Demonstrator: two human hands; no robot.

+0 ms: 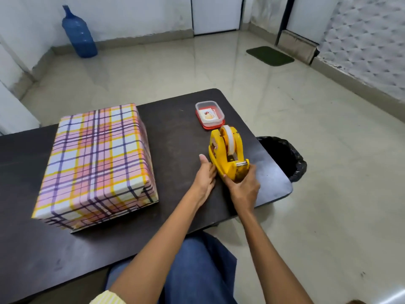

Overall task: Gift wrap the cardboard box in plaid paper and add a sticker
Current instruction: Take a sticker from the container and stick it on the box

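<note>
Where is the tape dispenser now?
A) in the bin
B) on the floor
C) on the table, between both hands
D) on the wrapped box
C: the tape dispenser stands on the table, the right hand gripping its near end, the left hand against its side.

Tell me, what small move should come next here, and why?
Probably draw a short strip off the tape dispenser. The right hand grips its cutter end, the left hand steadies its side, and the folded end flap on the plaid-wrapped box shows no tape that I can make out.
</note>
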